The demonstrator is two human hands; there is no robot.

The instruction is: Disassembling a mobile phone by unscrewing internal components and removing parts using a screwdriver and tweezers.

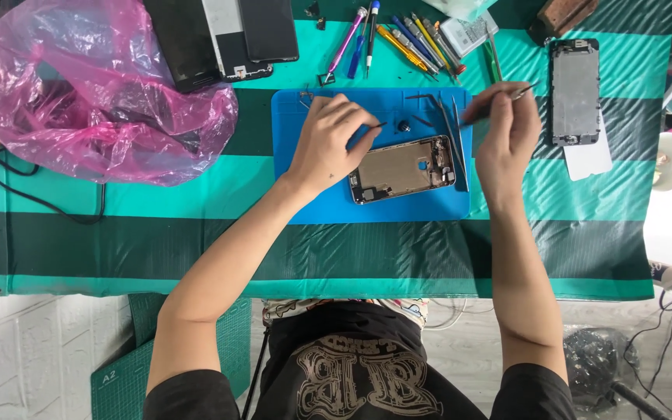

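The opened phone body [402, 169] lies on the blue mat [297, 187] on the desk [118, 249], between my two hands, its long axis going left to right with a small tilt. My left hand [328, 140] is nearer; it rests at the left end of the phone, fingers [359, 124] closed around a thin dark tool [379, 124] whose tip points right, just above the top edge of the phone. My right hand [507, 128] is raised beside the right end, fingers pinched on metal tweezers [524, 92]. A small black part [404, 126] lies just above the phone.
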